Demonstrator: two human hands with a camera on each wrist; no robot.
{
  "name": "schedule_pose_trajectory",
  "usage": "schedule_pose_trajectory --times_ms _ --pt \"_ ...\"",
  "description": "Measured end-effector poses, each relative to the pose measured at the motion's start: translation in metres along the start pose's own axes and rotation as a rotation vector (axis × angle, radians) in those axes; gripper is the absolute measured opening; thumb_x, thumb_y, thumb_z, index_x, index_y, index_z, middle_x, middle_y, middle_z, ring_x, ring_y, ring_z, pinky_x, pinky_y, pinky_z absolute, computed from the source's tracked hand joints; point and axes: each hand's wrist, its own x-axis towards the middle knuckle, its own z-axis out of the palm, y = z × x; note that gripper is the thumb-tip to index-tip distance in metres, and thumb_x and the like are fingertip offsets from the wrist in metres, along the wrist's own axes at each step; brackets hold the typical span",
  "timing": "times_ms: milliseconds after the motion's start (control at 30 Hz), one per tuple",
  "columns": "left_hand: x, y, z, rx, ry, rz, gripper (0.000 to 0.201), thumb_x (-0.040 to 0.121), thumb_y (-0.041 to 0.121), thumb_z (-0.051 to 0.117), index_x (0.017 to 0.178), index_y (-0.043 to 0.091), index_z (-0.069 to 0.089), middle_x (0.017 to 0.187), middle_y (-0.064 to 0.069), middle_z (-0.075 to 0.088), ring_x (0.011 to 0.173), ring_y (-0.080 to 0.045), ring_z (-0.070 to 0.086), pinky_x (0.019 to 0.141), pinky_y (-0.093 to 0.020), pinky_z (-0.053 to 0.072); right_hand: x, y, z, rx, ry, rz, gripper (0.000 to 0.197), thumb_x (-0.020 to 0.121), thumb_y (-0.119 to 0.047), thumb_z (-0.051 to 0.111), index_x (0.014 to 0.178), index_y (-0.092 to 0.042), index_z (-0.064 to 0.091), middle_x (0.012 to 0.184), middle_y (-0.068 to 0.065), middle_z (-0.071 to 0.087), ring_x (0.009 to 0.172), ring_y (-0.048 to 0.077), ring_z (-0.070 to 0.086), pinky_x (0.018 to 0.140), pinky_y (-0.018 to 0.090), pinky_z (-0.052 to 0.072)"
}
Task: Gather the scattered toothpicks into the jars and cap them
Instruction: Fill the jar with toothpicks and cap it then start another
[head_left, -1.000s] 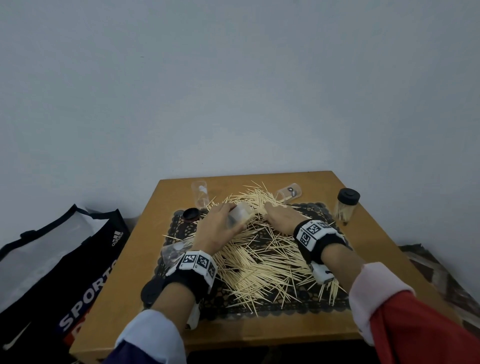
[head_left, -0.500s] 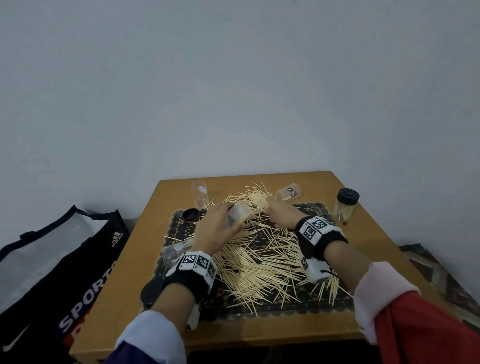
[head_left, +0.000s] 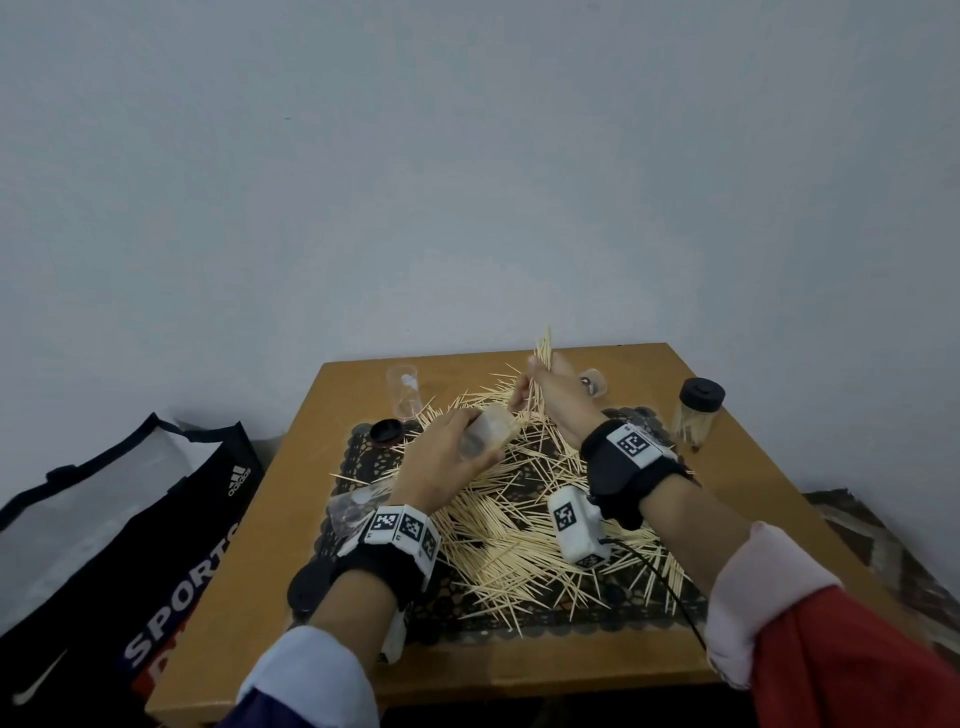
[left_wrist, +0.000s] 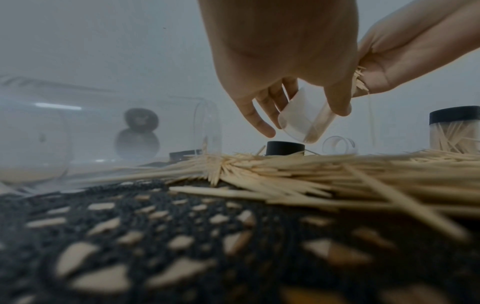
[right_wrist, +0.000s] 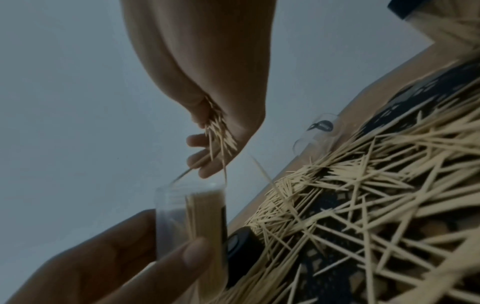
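Observation:
A heap of loose toothpicks covers the black lace mat on the wooden table. My left hand grips a clear open jar, tilted, with some toothpicks inside. My right hand is raised above the pile's far end and pinches a bunch of toothpicks that points upward. In the right wrist view the bunch hangs just above the jar's mouth. A capped jar with toothpicks stands at the right.
An empty upright jar stands at the back left, another clear jar lies on its side behind my right hand, and a third lies near my left wrist. A black cap rests on the mat. A sports bag sits left of the table.
My right hand has lifted off the pile with a bunch of toothpicks and risen toward the far edge. My left hand keeps the jar in nearly the same place.

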Motion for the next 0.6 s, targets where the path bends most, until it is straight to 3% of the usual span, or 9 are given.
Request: schedule_pose_trajectory --times_ms 100,267,433,600 --pt "0.0 0.0 0.0 -0.013 -0.004 -0.002 0.066 0.087 0.056 0.062 0.134 0.012 0.049 0.126 -0.001 0.059 0.108 -0.014 0.054 0.087 -0.028 0.045 -0.001 -0.001 0.005 0.052 0.051 -0.026 0.018 0.106 -0.019 0.033 0.114 -0.005 0.042 0.079 0.01 0.059 0.068 0.023 0.062 0.075 0.038 0.056" --pt "0.0 -0.002 0.001 0.004 -0.022 -0.002 0.066 0.086 0.058 0.062 0.132 0.013 0.051 0.123 -0.001 0.06 0.105 -0.015 0.055 0.088 -0.034 0.049 0.0 -0.002 0.008 0.041 0.117 -0.091 0.015 0.106 -0.02 0.033 0.102 -0.009 0.043 0.074 0.006 0.059 0.067 0.023 0.061 0.073 0.037 0.054" --pt "0.001 0.0 0.001 -0.004 -0.017 -0.004 0.067 0.085 0.058 0.063 0.132 0.013 0.051 0.122 0.0 0.061 0.104 -0.015 0.056 0.087 -0.035 0.05 -0.003 0.001 0.012 0.025 0.087 -0.106 0.015 0.105 -0.02 0.034 0.109 -0.007 0.042 0.075 0.006 0.059 0.064 0.018 0.062 0.065 0.027 0.055" --pt "0.001 0.003 -0.001 -0.024 -0.017 -0.012 0.066 0.085 0.059 0.062 0.131 0.012 0.052 0.119 -0.001 0.062 0.1 -0.015 0.057 0.084 -0.033 0.049 -0.006 0.006 0.02 0.067 0.075 -0.115 0.012 0.105 -0.02 0.035 0.103 -0.011 0.043 0.076 0.008 0.06 0.068 0.022 0.063 0.07 0.032 0.054"
